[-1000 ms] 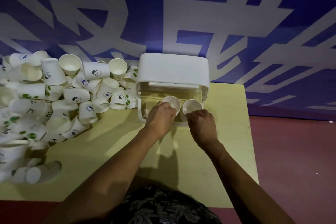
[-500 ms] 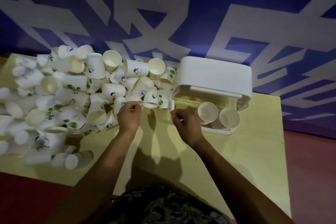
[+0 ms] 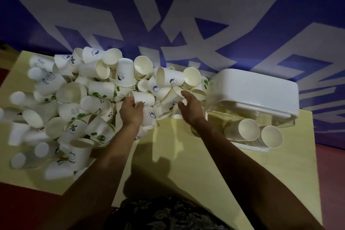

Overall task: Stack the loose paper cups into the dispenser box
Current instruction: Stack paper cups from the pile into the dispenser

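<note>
Both hands are in the heap of loose white paper cups, left of the white-lidded clear plastic dispenser box. The left hand is closed round one printed cup lying sideways, long axis toward the box. The right hand, nearer the box, hovers open-fingered, holding nothing.

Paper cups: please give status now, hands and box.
Left hand grip closing on one cup in the pile. Right hand open, reaching into the pile. Dispenser box holds two stacks. Nothing in the way.
</note>
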Demonstrator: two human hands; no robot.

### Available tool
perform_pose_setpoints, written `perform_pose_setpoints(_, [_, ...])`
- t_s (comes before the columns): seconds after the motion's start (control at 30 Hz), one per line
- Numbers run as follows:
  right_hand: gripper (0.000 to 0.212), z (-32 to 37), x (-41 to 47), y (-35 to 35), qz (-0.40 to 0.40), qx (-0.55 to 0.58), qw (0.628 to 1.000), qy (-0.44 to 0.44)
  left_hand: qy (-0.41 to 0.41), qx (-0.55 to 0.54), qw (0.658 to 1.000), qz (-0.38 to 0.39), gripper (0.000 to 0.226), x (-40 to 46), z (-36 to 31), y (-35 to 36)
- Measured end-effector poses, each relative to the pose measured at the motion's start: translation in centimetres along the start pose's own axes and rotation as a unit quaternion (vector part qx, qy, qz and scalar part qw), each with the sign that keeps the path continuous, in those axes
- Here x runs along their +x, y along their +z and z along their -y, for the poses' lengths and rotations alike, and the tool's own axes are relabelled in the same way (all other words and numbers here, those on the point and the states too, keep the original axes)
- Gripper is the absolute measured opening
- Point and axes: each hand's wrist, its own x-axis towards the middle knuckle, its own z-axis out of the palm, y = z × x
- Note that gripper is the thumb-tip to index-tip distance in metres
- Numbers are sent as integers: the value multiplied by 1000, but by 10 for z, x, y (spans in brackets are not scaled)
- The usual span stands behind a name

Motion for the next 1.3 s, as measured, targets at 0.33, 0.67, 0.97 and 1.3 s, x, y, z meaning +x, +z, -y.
perform_pose_setpoints(0.33, [8,5,-15,23,-87,-93,990,-59,214,112,970,18,11,-12,8,-27])
perform_pose_setpoints(0.67, [6,-18,-96,-20,-211,-135,952,-176,394,137,907,49,12,-82,-18,-37])
perform_pose_setpoints(0.97, [13,-70,-159,-96,-327,-110,931,-118,495,113,849,149,8,-162,-57,22])
perform_pose_setpoints(1.3, [10,-140,-188,-165,-372,-141,916,-60,556,142,791,212,15,-236,-77,106])
